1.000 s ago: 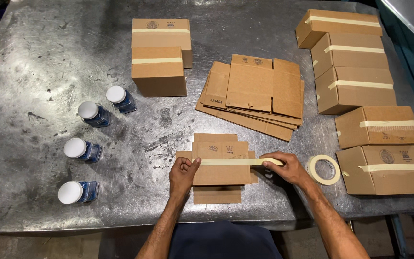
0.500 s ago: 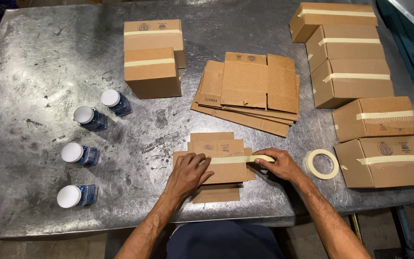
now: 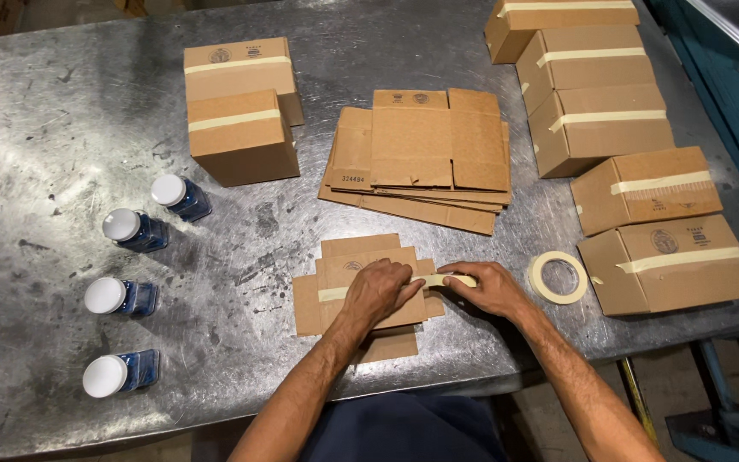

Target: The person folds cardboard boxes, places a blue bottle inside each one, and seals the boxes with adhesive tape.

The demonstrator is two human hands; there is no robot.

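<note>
While pressing flat on the box (image 3: 361, 321) near the front edge of the surface (image 3: 62, 128), left hand (image 3: 378, 291) spread, right hand (image 3: 487, 289) pinching tape (image 3: 446, 280): could wrinkle or stick crooked if pulled off-line.

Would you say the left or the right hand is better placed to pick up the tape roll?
Probably the right hand: it lies beside the tape roll, while the left hand presses on the small cardboard box.
</note>
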